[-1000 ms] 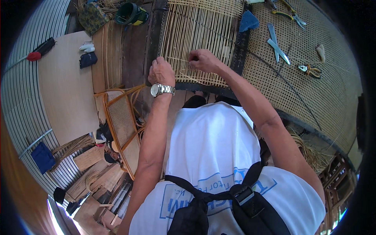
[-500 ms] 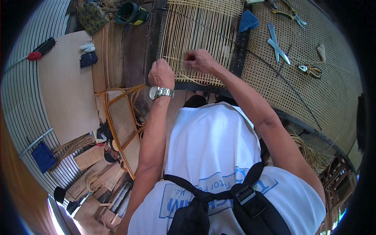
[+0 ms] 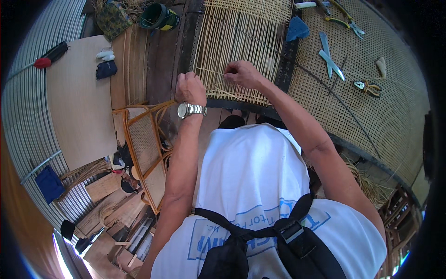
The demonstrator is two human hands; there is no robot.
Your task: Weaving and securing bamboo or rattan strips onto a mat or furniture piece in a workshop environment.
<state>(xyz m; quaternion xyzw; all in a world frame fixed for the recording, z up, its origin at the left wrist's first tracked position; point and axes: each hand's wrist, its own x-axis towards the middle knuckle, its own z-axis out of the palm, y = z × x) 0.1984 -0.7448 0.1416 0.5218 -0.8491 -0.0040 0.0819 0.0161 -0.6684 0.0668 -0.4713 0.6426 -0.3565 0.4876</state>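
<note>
A thin cane strand (image 3: 214, 72) runs nearly level between the two hands, just above the lower part of a half-woven cane panel (image 3: 241, 42); the panel lies in a dark frame (image 3: 284, 69) on the wooden boards, right in front of the person. The right hand (image 3: 245, 74) is closed on the strand, its fingertips pinching the right end over the weave; the left hand (image 3: 189, 88) is curled into a loose fist at the left edge of the panel, and it seems to hold the other end, but the grip itself is hidden behind the knuckles; a metal wristwatch (image 3: 190, 110) sits on this wrist.

To the right of the frame lies a wide sheet of woven cane mesh (image 3: 381, 116); on it rest a pair of scissors (image 3: 329, 56), small pliers (image 3: 366, 86), and yellow-handled pliers (image 3: 346, 18) near the top; a blue cloth (image 3: 297, 29) lies at the upper corner of the frame. To the left, below the left hand, stands a rattan chair frame (image 3: 144, 149); farther left lies a pale board (image 3: 76, 107), with a red-handled tool (image 3: 49, 56) at its upper corner.
</note>
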